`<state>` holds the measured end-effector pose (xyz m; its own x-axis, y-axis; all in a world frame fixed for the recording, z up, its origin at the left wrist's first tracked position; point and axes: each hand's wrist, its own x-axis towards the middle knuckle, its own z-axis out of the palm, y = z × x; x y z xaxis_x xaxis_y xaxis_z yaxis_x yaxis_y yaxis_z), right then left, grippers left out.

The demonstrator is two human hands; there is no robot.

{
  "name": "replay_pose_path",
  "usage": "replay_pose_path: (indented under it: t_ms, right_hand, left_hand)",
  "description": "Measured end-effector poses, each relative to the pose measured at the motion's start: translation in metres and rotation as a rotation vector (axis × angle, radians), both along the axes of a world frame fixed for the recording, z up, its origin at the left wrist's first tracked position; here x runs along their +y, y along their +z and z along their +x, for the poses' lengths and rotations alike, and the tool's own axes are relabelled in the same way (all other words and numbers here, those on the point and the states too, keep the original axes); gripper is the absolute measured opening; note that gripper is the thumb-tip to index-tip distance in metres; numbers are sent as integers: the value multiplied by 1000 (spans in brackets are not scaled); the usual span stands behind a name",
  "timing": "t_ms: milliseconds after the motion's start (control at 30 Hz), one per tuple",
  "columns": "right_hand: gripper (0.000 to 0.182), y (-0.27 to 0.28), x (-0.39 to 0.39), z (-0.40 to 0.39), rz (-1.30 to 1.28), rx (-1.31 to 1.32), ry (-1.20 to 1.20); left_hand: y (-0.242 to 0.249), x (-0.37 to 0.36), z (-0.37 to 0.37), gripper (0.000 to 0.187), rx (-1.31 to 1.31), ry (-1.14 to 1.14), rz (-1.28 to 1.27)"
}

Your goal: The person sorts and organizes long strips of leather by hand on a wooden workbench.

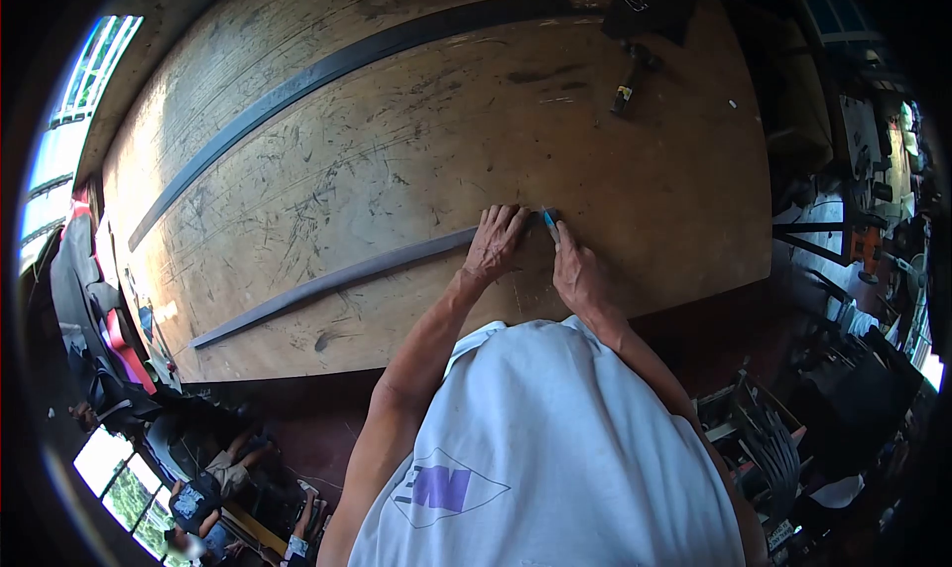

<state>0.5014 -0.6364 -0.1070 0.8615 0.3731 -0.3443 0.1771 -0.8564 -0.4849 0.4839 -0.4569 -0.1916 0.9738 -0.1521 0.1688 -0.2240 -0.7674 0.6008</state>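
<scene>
A long, narrow dark grey strip lies across the near part of the wooden table. My left hand presses down on the strip near its right end, fingers close together. Just right of it, my right hand is closed on a small tool with a blue part at its upper end. The tool's tip is at the strip's right end. It is too small to tell what kind of tool it is.
A longer dark strip curves across the table's far side. At the upper right are a black piece and a dark tool with a yellow mark. People are at the lower left; dark strips hang at the lower right.
</scene>
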Motion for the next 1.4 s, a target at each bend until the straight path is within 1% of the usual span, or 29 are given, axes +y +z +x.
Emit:
replay_pose_path:
  t_ms: [33, 133, 267, 367, 467, 533, 567, 667, 767, 867, 933, 967, 1100, 1200, 1233, 1333, 1400]
  right_hand:
    - [46, 1, 4, 0, -23, 5, 2]
    - [38, -2, 11, -2, -72, 30, -45]
    - [38, 7, 17, -2, -114, 20, -8]
    - [38, 3, 17, -4, -101, -2, 5]
    - [36, 8, 20, -1, -146, 11, 26]
    - [34, 15, 27, 6, -206, 48, 35]
    - [33, 11, 28, 7, -202, 35, 38]
    - [29, -1, 32, 11, -200, 15, 32]
    - [23, -1, 42, 17, -203, 29, -10]
    - [16, -4, 49, 21, -173, 45, -81]
    - [15, -2, 54, 25, -156, 75, -127]
    - [13, -1, 55, 27, -184, 101, -108]
    - [12, 10, 66, 38, -282, 183, -76]
    - [9, 14, 73, 45, -330, 215, -85]
    - [9, 14, 74, 48, -342, 222, -87]
    - [11, 18, 82, 59, -395, 296, -67]
    - [15, 16, 84, 59, -405, 285, -38]
  left_hand:
    - [-3, 2, -1, 41, -21, -18, -4]
    - [-8, 4, -1, 36, -41, -52, 1]
    - [-11, 4, -3, 33, -36, -66, 8]
    - [-11, 9, -4, 67, -45, -133, 52]
    - [-11, 10, -6, 84, -18, -165, 93]
    - [-17, 10, -8, 86, -36, -165, 79]
    - [-20, 9, -8, 87, -44, -164, 71]
    - [-21, 10, -10, 84, -26, -165, 82]
    - [-19, 12, -8, 65, -74, -189, 112]
    - [-15, 11, -6, 36, -106, -163, 78]
    - [-17, 11, -7, 35, -104, -170, 82]
    - [-19, 12, -6, 34, -106, -171, 84]
    - [-18, 14, -3, 34, -94, -185, 47]
    - [-16, 14, 0, 28, -91, -178, 29]
    - [-16, 15, 2, 26, -133, -174, 45]
    - [-17, 14, 2, 26, -103, -166, 17]
    - [-17, 17, 4, 29, -103, -176, 11]
